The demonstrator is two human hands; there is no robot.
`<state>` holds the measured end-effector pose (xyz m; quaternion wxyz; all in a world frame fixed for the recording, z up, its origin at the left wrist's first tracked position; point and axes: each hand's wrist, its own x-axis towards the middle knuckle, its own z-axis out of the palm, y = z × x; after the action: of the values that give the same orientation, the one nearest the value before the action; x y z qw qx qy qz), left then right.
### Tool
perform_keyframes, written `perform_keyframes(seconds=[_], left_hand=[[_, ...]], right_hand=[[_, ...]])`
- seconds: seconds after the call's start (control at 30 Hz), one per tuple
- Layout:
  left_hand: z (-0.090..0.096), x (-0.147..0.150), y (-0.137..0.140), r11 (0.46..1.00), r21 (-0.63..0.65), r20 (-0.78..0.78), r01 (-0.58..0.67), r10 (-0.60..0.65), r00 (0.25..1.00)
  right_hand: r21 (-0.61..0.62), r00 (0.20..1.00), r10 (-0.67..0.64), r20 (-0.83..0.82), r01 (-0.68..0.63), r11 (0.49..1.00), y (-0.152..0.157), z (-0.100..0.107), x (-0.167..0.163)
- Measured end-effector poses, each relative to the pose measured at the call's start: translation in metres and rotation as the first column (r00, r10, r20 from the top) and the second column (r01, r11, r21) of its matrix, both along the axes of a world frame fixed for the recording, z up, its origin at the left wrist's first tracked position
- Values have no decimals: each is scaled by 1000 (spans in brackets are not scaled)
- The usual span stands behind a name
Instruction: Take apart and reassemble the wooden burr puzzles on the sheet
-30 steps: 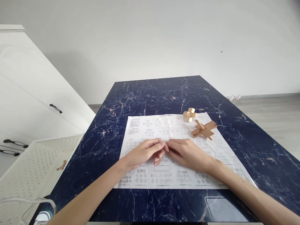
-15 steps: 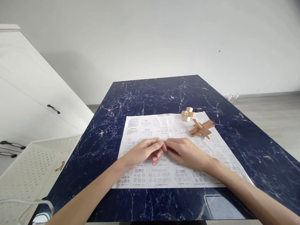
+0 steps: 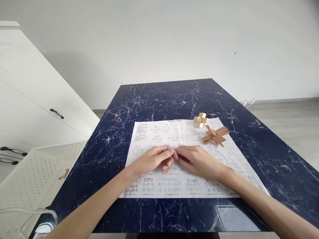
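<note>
My left hand (image 3: 159,159) rests on a large printed sheet (image 3: 147,132), its fingers loosely curled under the thumb. My right hand (image 3: 195,161) lies palm down beside it with the fingers bent and together. The fingertips of both hands meet near the middle of the paper, and no object shows in either. Beyond my right hand, on the sheet, lies a wooden cross-shaped puzzle (image 3: 216,136) with a round peg through it. Just behind that sits a paler interlocking block puzzle (image 3: 201,120) at the sheet's far edge.
The sheet lies on a dark blue marble-patterned table (image 3: 159,99). Left of the table stands a white perforated surface (image 3: 45,166) bearing a small wooden piece (image 3: 64,174) and a white cable (image 3: 30,211). A white cabinet (image 3: 37,83) rises behind it.
The view has shifted very slightly. Both hands and the wooden puzzles keep their places on the sheet.
</note>
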<state>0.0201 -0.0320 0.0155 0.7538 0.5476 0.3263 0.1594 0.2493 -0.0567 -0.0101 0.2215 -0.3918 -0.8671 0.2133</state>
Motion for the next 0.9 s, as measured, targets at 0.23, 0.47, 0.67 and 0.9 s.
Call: perform_keyframes(seconds=[0.23, 0.47, 0.67, 0.9], left_hand=[[1, 0, 0, 1000, -5, -11, 9, -9, 1000], [0, 0, 0, 1000, -9, -20, 12, -13, 1000], [1, 0, -1, 1000, -5, -12, 19, -19, 1000], [1, 0, -1, 1000, -5, -13, 25, -25, 1000]], right_hand=[[14, 1000, -13, 0, 13, 1000, 1, -2, 1], [19, 959, -174, -224, 183, 983, 5, -5, 3], [409, 862, -393, -320, 500, 763, 11, 5, 17], [537, 714, -651, -257, 666, 519, 24, -2, 42]])
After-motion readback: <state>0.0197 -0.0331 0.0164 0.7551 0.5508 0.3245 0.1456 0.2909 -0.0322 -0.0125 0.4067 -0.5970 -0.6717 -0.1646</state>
